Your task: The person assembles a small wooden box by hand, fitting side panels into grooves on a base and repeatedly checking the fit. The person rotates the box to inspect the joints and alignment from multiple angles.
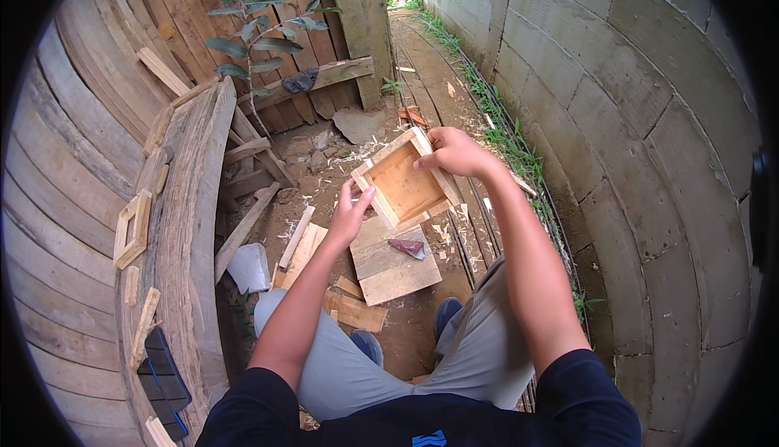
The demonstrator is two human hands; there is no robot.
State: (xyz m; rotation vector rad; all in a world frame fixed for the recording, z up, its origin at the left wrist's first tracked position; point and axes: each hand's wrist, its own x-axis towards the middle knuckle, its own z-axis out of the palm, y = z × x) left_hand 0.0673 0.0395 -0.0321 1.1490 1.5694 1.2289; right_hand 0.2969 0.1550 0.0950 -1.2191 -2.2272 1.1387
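A shallow square wooden box (403, 181) is held up between my hands, its hollow side tilted toward me. My left hand (352, 212) grips its left edge, with the thumb along the rim. At the upper right corner my right hand (456, 154) is closed on the frame, its thumb reaching over the inner side. Below the box is a low block of pale boards (398, 272), on which lies a small dark reddish piece (407, 248), perhaps folded sandpaper.
To the left stands a rough wooden bench (182, 228) bearing a small wooden frame (131, 229), wood offcuts and a dark blue-edged object (165, 378). A grey stone (249, 268) and loose boards lie on the shaving-strewn dirt. A block wall (617, 114) rises on the right.
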